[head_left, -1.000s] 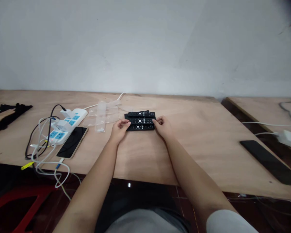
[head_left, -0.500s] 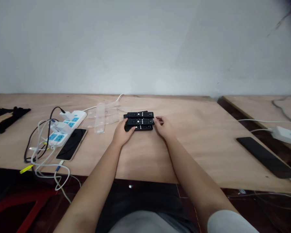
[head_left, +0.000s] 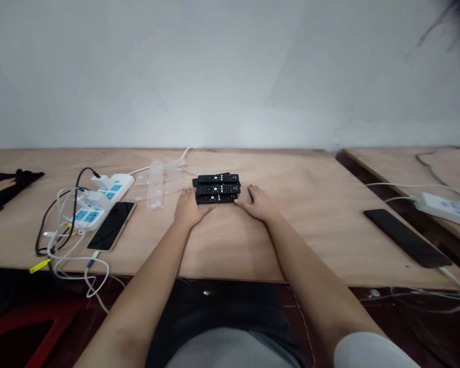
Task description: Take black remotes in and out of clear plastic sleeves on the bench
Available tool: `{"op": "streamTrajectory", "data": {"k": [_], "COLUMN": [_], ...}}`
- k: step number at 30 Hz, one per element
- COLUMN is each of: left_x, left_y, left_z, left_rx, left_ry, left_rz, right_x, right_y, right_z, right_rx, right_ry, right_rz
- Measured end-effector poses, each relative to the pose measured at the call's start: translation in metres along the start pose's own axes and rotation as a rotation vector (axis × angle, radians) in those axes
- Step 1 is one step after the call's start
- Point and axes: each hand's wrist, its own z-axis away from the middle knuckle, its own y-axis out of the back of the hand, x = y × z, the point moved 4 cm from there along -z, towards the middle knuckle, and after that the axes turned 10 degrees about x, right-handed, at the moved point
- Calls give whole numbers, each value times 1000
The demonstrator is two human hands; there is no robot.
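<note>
Several black remote controls (head_left: 217,189) lie stacked in a low pile on the wooden table (head_left: 222,240), their button sides up. At the pile's left end rests my left hand (head_left: 188,207), palm down, fingers stretched out and thumb spread toward the near remote. My right hand (head_left: 257,203) lies at the right end with fingers apart, its thumb close to the nearest remote's corner. Neither hand grips anything. Left of the pile are clear plastic sleeves (head_left: 155,185), lying flat and overlapping.
A white power strip (head_left: 118,185) with plugs and tangled cables stands on the left, beside a smartphone (head_left: 111,226). Another dark phone (head_left: 406,237) lies near the right edge, on a charging cable. Across a gap is a second table (head_left: 398,161) with another power strip (head_left: 444,208).
Both hands have let go of the remotes and opened, drawing slightly away from the pile's ends. The upper remote now sits on the pile. The view has shifted slightly.
</note>
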Motion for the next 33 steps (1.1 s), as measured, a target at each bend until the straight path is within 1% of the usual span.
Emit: {"op": "streamTrajectory", "data": {"k": [3, 7, 14, 20, 24, 29, 33], "left_x": [-4, -9, -11, -12, -12, -11, -12], "left_y": [4, 8, 8, 8, 7, 8, 8], "left_z": [0, 0, 0, 0, 1, 1, 1], "left_rx": [-21, -23, -1, -3, -9, -4, -20], "left_ry": [12, 17, 63, 35, 33, 40, 7], "left_rz": [-23, -55, 10, -30, -42, 1, -73], "right_x": [4, 5, 3, 7, 9, 8, 7], "right_y": [-1, -1, 0, -3, -5, -4, -4], "right_z": [10, 16, 16, 14, 13, 14, 14], "right_rx": [-48, -68, -88, -59, -65, -54, -69], "right_ry": [65, 80, 72, 92, 92, 99, 84], "right_rz": [107, 169, 181, 188, 188, 175, 170]}}
